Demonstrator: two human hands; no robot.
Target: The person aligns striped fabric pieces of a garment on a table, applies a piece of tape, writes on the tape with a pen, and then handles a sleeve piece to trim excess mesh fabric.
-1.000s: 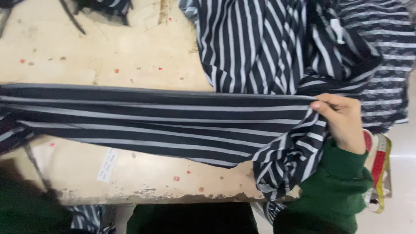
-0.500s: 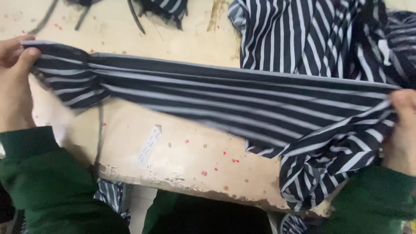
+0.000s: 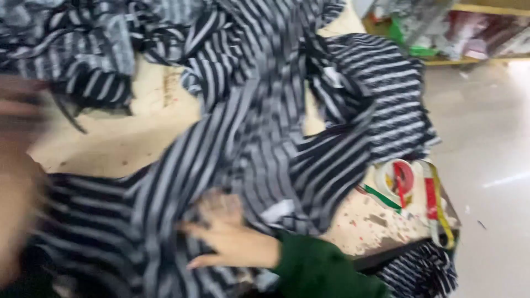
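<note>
The black-and-white striped fabric piece (image 3: 248, 160) is being spread beside the measuring tape (image 3: 436, 204); right hand (image 3: 232, 240) lies flat, ungrasping; blurred left hand (image 3: 16, 182) unreadable; smoothing seems required next

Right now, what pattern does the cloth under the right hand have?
Dark navy or black with thin white stripes, on the cloth beneath the right hand; head view.
</note>
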